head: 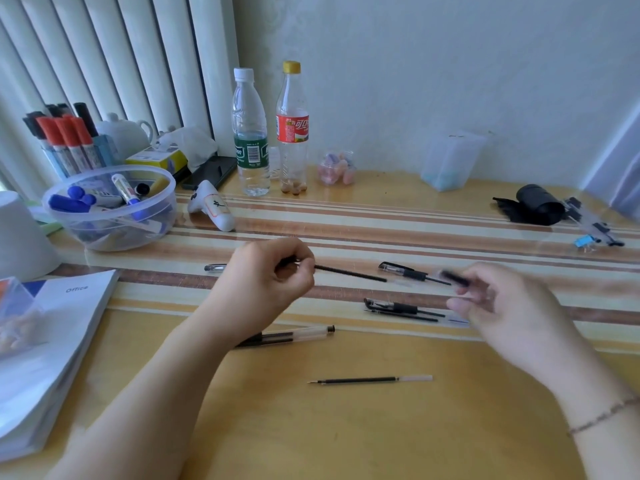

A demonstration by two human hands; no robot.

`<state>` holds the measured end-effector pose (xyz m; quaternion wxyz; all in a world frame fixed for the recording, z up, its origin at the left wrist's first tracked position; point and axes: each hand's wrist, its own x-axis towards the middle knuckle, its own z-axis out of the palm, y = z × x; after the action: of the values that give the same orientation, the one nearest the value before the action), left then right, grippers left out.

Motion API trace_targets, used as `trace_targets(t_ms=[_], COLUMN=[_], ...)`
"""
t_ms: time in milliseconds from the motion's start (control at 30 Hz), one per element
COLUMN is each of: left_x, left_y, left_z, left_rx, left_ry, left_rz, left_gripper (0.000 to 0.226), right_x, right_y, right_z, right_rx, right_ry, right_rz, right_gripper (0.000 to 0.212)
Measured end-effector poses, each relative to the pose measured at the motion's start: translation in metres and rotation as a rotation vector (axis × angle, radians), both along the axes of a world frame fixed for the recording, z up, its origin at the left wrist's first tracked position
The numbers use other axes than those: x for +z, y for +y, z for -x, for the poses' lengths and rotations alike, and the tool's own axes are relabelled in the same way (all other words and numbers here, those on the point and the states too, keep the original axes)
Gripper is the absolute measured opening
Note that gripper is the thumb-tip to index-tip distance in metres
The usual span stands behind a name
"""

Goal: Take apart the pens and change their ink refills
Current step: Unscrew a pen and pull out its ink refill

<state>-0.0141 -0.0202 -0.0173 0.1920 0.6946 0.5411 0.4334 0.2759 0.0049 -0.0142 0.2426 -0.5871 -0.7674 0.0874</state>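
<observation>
Fingers (298, 268) pinching thin black refill (349, 273), right hand (491, 299) blurred

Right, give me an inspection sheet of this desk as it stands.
Surface: yellow table with a striped runner.
Job's things: loose refill near the front; clear pen by the left forearm; capped pens and mid-table.
Clutter: two bottles, marker bowl, book, black roll.
Grippers: left hand pinches a black refill; right hand holds a blurred pen part.
Cables: nothing seen.
Surroundings: white wall, vertical blinds at left.
</observation>
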Motion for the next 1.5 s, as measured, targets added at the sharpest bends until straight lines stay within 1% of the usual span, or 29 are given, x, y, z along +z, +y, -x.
trace_targets(t_ms=[33, 67, 100, 133, 167, 233, 300, 400, 467, 533, 567, 633, 733, 800, 900, 1033, 1200, 1267, 1367, 1500], left_x=[0.0, 0.0, 0.0, -0.001, -0.002, -0.005, -0.006, -0.005, -0.003, -0.002, -0.002, -0.003, -0.004, -0.005, -0.005, -0.006, -0.004, -0.002, -0.003, -0.002], left_y=[0.0, 0.0, -0.001, -0.002, -0.004, -0.005, -0.004, -0.003, -0.002, 0.0, 0.0, 0.001, 0.0, -0.001, -0.001, -0.001, -0.003, -0.006, -0.01, -0.013], left_z=[0.0, -0.001, -0.004, -0.007, -0.012, -0.02, -0.022, -0.014, -0.005, 0.001, 0.001, -0.001, -0.004, -0.003, -0.003, -0.004, -0.012, -0.016, -0.02, -0.023], left_rx=[0.007, 0.001, -0.017, -0.041, -0.067, -0.115, -0.15, -0.165, -0.105, -0.032, -0.017, -0.037, -0.066, -0.064, -0.074, -0.096, -0.178, -0.249, -0.343, -0.343], left_ry=[-0.007, -0.019, -0.028, -0.026, -0.013, 0.023, 0.07, 0.206, 0.176, 0.109, 0.111, 0.157, 0.226, 0.249, 0.265, 0.296, 0.241, 0.246, 0.315, 0.419], left_rz=[-0.004, -0.001, 0.005, 0.01, 0.007, -0.006, -0.009, -0.02, -0.035, -0.06, -0.067, -0.062, -0.034, -0.031, -0.03, -0.035, -0.048, -0.003, 0.12, 0.172], left_gripper=[0.016, 0.016, 0.017, 0.017, 0.017, 0.017, 0.015, 0.013, 0.014, 0.014, 0.014, 0.015, 0.016, 0.018, 0.019, 0.018, 0.013, 0.011, 0.013, 0.016], right_x=[0.001, 0.002, 0.004, 0.007, 0.007, 0.004, -0.001, -0.004, -0.004, -0.006, -0.008, -0.011, -0.011, -0.009, -0.003, -0.002, -0.003, -0.001, 0.002, 0.006], right_y=[0.001, 0.002, -0.001, -0.004, -0.008, -0.012, -0.011, -0.005, -0.006, -0.01, -0.011, -0.014, -0.013, -0.012, -0.014, -0.019, -0.02, -0.021, -0.021, -0.018], right_z=[-0.004, -0.004, 0.0, 0.007, 0.014, 0.024, 0.025, 0.018, 0.018, 0.022, 0.024, 0.028, 0.028, 0.027, 0.025, 0.028, 0.031, 0.03, 0.026, 0.019], right_rx=[-0.019, 0.006, 0.069, 0.154, 0.245, 0.354, 0.321, 0.245, 0.247, 0.282, 0.306, 0.348, 0.353, 0.363, 0.427, 0.5, 0.5, 0.507, 0.48, 0.408], right_ry=[0.053, 0.17, 0.311, 0.408, 0.437, 0.377, 0.311, 0.187, 0.1, 0.046, 0.022, -0.043, -0.109, -0.11, -0.021, -0.141, -0.194, -0.201, -0.153, -0.117], right_rz=[-0.04, -0.07, -0.063, -0.028, 0.004, 0.033, 0.074, 0.103, 0.138, 0.188, 0.213, 0.227, 0.226, 0.238, 0.292, 0.337, 0.313, 0.323, 0.305, 0.211], right_gripper=[0.011, 0.007, 0.009, 0.016, 0.021, 0.023, 0.02, 0.011, 0.006, 0.007, 0.008, 0.014, 0.02, 0.022, 0.018, 0.019, 0.015, 0.016, 0.015, 0.017])
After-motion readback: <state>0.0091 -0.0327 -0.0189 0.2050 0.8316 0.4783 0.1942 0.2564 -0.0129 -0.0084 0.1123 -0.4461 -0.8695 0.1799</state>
